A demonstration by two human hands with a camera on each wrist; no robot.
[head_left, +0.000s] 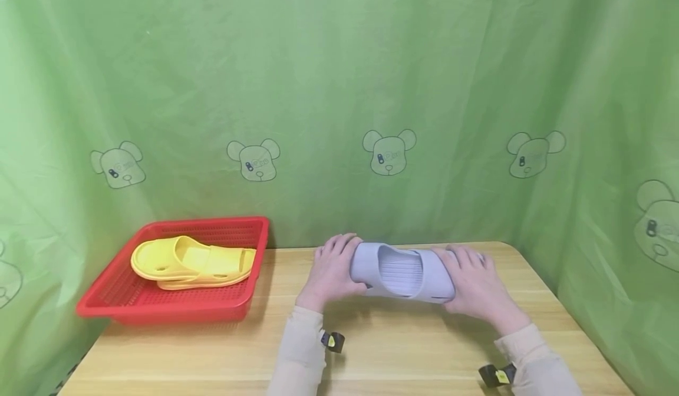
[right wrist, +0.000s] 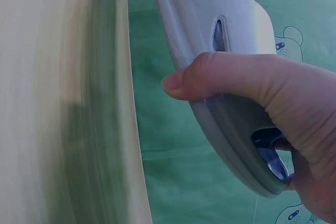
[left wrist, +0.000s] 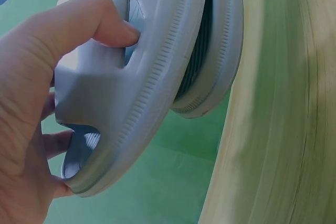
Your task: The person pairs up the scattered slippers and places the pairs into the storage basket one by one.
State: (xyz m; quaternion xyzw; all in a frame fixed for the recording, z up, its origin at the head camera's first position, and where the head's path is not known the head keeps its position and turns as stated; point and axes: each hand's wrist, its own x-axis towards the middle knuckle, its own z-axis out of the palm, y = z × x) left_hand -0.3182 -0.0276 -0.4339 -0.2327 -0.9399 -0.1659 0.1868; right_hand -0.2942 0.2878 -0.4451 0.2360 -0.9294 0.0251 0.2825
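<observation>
A pair of pale grey-lavender slippers (head_left: 437, 278) is held sideways above the wooden table, one slipper against the other. My left hand (head_left: 334, 269) grips the left end, its thumb on the upper by a slot, as the left wrist view shows. There, a second sole (left wrist: 223, 61) lies beside the gripped slipper (left wrist: 110, 93), with a narrow gap between them. At the right end, my right hand (head_left: 474, 281) grips a slipper (right wrist: 210, 30), thumb across its side and fingers behind the toe. Most fingertips of both hands are hidden.
On the table's left stands a red plastic basket (head_left: 175, 310) with perforated walls. Yellow slippers (head_left: 159, 257) lie stacked inside it. A green curtain (head_left: 329, 89) with bear heads hangs behind the wooden table (head_left: 403, 349).
</observation>
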